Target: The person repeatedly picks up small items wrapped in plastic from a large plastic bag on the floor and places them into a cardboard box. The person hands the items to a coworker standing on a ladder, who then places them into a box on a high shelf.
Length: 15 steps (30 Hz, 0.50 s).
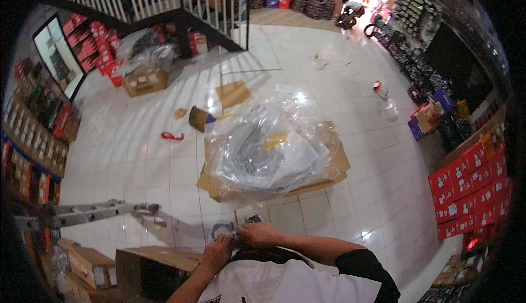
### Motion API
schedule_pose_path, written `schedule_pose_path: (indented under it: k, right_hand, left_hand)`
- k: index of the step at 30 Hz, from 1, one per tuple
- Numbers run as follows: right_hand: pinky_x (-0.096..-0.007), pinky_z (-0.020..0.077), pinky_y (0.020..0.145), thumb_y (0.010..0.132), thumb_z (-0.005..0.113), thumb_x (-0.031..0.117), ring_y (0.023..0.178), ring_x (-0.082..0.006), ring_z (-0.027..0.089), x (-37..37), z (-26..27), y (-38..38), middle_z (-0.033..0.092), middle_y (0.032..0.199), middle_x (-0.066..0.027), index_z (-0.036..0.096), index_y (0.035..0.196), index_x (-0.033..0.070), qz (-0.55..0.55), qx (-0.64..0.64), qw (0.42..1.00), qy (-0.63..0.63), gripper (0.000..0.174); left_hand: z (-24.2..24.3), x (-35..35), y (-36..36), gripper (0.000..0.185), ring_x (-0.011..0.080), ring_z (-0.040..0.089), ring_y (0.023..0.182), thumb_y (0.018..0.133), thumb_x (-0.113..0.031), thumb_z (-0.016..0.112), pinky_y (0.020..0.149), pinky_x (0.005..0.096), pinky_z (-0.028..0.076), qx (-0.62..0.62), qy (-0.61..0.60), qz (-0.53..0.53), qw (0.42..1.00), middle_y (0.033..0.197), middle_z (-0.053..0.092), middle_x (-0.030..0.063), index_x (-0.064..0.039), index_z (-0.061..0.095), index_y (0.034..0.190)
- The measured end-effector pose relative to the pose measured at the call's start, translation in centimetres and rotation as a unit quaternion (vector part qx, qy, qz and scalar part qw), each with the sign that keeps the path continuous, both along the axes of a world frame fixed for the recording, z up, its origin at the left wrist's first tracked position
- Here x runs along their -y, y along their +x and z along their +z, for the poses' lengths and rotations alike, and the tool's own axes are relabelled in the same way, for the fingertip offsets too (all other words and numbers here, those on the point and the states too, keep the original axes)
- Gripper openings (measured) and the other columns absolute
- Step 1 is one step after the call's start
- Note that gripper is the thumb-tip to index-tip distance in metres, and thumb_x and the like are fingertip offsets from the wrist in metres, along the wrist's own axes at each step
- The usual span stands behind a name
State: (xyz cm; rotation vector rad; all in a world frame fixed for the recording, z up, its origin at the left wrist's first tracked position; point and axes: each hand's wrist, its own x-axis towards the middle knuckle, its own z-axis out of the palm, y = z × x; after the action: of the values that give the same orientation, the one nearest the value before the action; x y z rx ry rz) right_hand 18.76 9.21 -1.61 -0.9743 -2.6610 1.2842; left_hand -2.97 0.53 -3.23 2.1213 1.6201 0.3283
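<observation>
Close to my body at the lower middle, my left hand [218, 250] and my right hand [258, 235] are side by side, fingers curled on something small. A clear plastic packet [221, 229] shows by the left fingers, and a small dark item [254, 219] by the right ones. What each hand grips is too small and hidden to tell. Beyond the hands, a large cardboard carton [341, 159] stands on the tiled floor with its flaps out. Crumpled clear plastic wrapping [254, 167] covers its top, with a yellow piece [275, 140] and white sheets showing.
An open cardboard box [156, 257] and an aluminium ladder [94, 212] stand at the lower left. A broom head [199, 118], a red strap [172, 136] and flat cardboard [233, 93] lie on the floor. Red boxes [468, 188] are stacked at right; a staircase [213, 19] rises behind.
</observation>
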Motion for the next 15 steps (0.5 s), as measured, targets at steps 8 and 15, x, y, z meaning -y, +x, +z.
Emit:
schedule_pose_path:
  k: [8, 15]
  right_hand:
    - [-0.0511, 0.0498, 0.08, 0.101, 0.054, 0.039, 0.092, -0.0385, 0.066, -2.7, -4.7, -0.4, 0.067, 0.101, -0.0234, 0.061, 0.106, 0.003, 0.112, 0.038, 0.974, -0.195, 0.038]
    - [-0.0434, 0.053, 0.087, 0.092, 0.065, 0.022, 0.096, -0.0276, 0.068, -16.5, -21.3, 0.2, 0.073, 0.105, -0.0163, 0.068, 0.117, 0.002, -0.09, 0.09, 0.975, -0.184, 0.032]
  left_hand:
    - [-1.5, -0.5, 0.4, 0.017, 0.0339, 0.067, 0.079, 0.093, -0.022, 0.062, 0.065, 0.0478, 0.053, 0.016, 0.057, -0.025, 0.998, 0.093, 0.06, 0.0118, -0.009, 0.061, 0.103]
    - [-1.7, 0.6, 1.3, 0.026, 0.0383, 0.066, 0.08, 0.098, -0.031, 0.058, 0.07, 0.0505, 0.053, 0.023, -0.103, 0.107, 0.989, 0.095, 0.062, 0.0152, -0.006, 0.061, 0.104]
